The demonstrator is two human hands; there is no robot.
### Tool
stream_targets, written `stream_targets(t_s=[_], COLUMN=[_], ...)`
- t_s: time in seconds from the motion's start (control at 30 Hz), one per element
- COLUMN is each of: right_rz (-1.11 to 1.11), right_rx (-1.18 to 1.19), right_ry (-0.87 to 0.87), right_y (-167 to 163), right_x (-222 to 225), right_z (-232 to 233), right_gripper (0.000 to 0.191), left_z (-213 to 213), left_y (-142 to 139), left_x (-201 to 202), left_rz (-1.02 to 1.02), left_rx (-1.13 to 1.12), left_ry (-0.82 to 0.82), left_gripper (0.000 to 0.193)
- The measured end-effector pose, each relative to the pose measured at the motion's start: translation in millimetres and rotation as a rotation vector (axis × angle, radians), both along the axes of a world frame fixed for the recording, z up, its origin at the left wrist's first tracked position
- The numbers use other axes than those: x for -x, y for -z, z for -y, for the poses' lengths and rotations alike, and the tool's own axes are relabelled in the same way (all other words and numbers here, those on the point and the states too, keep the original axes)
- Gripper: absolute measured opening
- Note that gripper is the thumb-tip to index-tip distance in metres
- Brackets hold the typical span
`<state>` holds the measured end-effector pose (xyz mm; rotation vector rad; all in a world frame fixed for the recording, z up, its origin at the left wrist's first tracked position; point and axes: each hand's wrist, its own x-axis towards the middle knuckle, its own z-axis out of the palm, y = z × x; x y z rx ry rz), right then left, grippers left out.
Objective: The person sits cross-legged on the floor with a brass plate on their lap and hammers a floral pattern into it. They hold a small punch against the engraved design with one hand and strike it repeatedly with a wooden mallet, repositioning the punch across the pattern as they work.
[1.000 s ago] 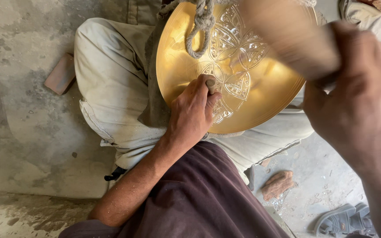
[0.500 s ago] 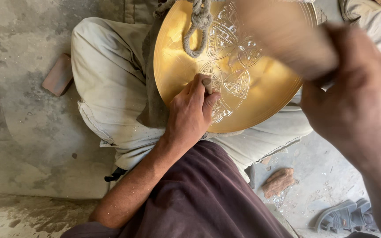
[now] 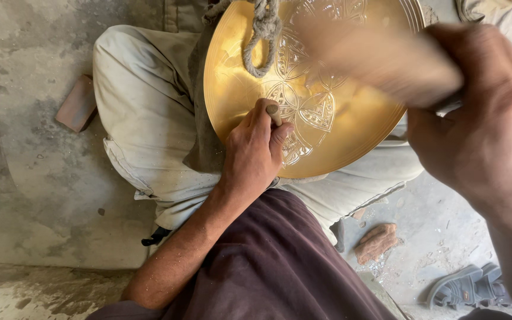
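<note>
A round brass plate with engraved floral patterns rests on my lap, tilted toward me. My left hand lies on its lower edge, fingers closed around a small chisel whose tip stands on the engraving. My right hand is raised close to the camera at the right, gripping a wooden mallet that is blurred above the plate. A thick twisted rope hangs in a loop over the plate's upper part.
I sit on a concrete floor in pale trousers. A brick piece lies to the left, a reddish stone at the lower right, and a grey sandal near the bottom right corner.
The view has shifted slightly, so plate and left hand sit a little left. The blurred mallet stays raised above the plate; my left hand keeps the chisel on the engraving.
</note>
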<state>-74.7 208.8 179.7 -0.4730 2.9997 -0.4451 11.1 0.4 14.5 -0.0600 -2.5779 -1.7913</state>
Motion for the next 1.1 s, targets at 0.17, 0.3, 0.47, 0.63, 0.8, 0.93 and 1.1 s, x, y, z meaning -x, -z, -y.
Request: stream_targets(t_s=[0.17, 0.3, 0.47, 0.63, 0.8, 0.93, 1.1], right_rz=[-0.311, -0.17, -0.254, -0.245, -0.428, -0.496, -0.317], right_rx=[-0.479, -0.263, -0.2, -0.397, -0.509, -0.611, -0.399], right_ry=[-0.371, -0.246, -0.317, -0.283, -0.412, -0.429, -0.356], right_y=[10.8, 18.4, 21.6, 16.1, 7.3, 3.4, -1.6], right_x=[-0.2, 0.2, -1.6, 1.4, 2.6, 3.1, -1.2], right_z=[-8.3, -17.5, -21.8, -18.9, -4.8, 4.4, -6.5], right_gripper=[0.033, 0.037, 0.04, 0.045, 0.03, 0.021, 0.032], left_z=[-0.7, -1.2, -2.2, -1.1, -1.5, -1.1, -1.9], left_y=[0.6, 2.7, 5.0, 3.5, 1.3, -0.8, -2.2], left_x=[-1.1, -2.8, -3.1, -3.9, -2.9, -2.5, -3.1], left_rz=[-0.065, -0.064, -0.055, -0.078, -0.046, -0.129, -0.078], left_rx=[0.075, 0.047, 0.046, 0.057, -0.023, 0.035, -0.027], left_ry=[0.004, 0.001, 0.011, 0.0, 0.0, -0.005, -0.004], left_gripper=[0.023, 0.024, 0.022, 0.022, 0.022, 0.022, 0.021])
